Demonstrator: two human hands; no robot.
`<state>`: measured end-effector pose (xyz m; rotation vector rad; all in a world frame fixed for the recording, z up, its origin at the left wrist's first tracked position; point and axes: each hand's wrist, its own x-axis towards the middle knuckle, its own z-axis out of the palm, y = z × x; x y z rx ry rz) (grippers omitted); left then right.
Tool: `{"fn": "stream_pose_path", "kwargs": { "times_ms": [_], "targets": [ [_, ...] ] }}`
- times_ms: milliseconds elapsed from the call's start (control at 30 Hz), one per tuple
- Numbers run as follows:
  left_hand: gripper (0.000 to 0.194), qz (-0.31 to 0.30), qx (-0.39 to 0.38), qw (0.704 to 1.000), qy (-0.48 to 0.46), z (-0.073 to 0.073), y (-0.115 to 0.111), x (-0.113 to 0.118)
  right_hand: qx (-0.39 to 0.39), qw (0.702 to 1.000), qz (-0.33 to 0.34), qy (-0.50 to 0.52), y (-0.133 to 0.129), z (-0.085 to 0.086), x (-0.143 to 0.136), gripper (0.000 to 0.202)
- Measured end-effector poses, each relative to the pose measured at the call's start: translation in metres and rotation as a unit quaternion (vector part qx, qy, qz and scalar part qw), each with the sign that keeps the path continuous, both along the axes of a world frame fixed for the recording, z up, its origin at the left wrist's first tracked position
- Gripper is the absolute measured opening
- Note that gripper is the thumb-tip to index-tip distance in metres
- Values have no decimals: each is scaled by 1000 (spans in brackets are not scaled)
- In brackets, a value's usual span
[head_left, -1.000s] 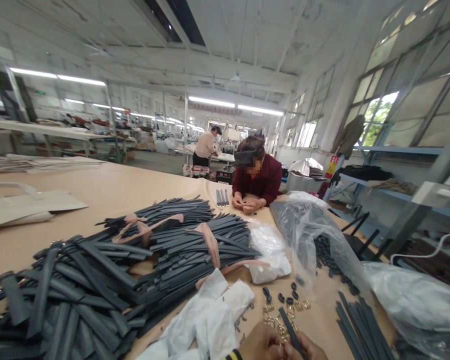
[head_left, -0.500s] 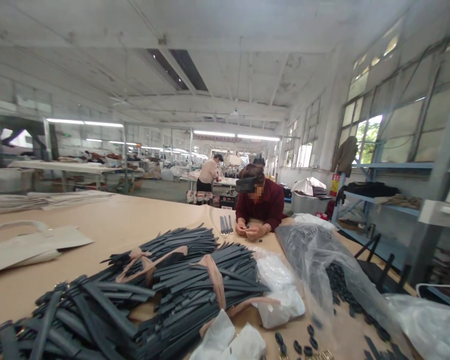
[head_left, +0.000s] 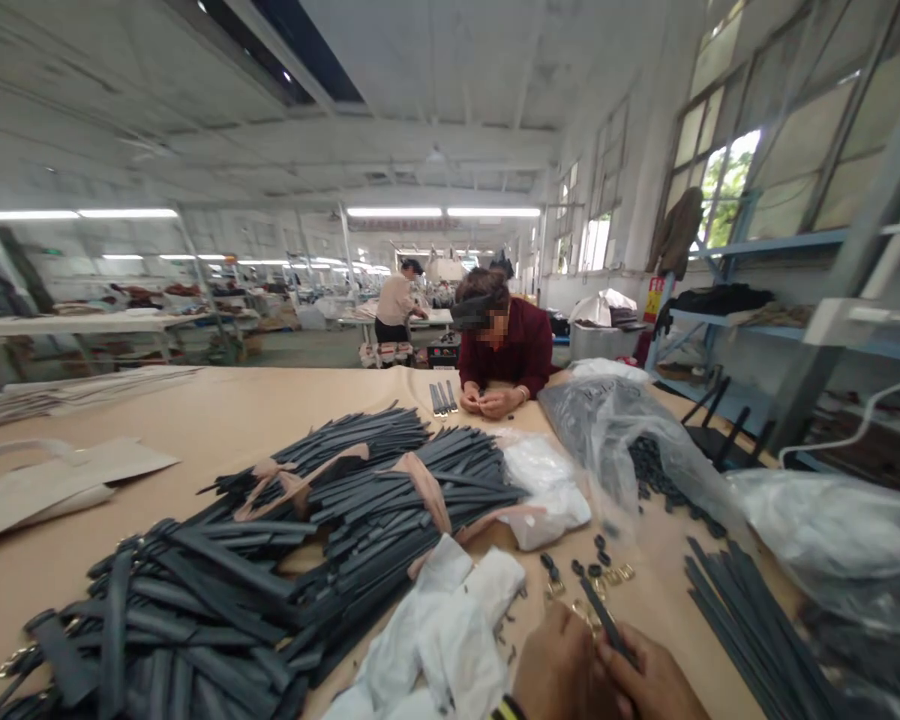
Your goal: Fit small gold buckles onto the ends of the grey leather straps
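Observation:
At the bottom edge, my right hand is closed around a narrow black strap, thumb along it. The strap's far end points away from me over the table. My left hand is curled against the strap's other side, touching my right fingers; its fingertips are partly hidden. Gold metal shows at the strap beside my left fingers. Just beyond lie gold buckles and small black loops. Crumpled white wrapping lies to the left of my hands.
Tied bundles of black straps and a loose heap of buckled straps cover the left. More straps lie right, near plastic bags. A co-worker leans on the table's far edge, hands together.
The view has tilted down and shifted right. Both my hands and the held strap have come into sight at the bottom, and more straps show at the right.

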<state>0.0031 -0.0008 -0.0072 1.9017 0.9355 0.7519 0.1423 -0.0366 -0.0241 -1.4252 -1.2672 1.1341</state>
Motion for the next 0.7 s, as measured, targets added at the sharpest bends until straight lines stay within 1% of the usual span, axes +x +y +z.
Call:
{"fn": "stream_pose_path", "kwargs": {
  "times_ms": [33,67,100,167,233,300,433,533,633,700],
  "targets": [
    [9,10,11,1000,0,-1,0,1,-9,1000,-8,10,-2,2,-1,35],
    [10,18,12,1000,-7,-2,0,2,-15,1000,-2,14,-5,5,-2,34],
    [12,21,-9,999,-23,-2,1,3,-11,1000,2,21,-7,8,-3,33],
    [15,7,-107,992,-73,-4,3,5,-13,999,12,32,-10,14,-4,30],
    [18,-5,-193,974,-122,-6,6,6,-12,999,13,34,-10,18,-4,28],
    [22,1,-225,963,-150,-7,9,5,-12,999,5,35,-10,18,-2,26],
    [23,29,-249,955,-158,-1,12,4,-19,999,-12,43,-10,19,2,28],
    [21,49,-214,964,-150,2,13,2,-21,998,29,41,-12,20,2,26],
    [20,77,-170,971,-146,1,17,-1,-28,996,62,63,-14,22,1,27],
    [22,88,-187,965,-164,-1,21,-2,-38,993,72,82,-15,23,2,28]
  ]
}}
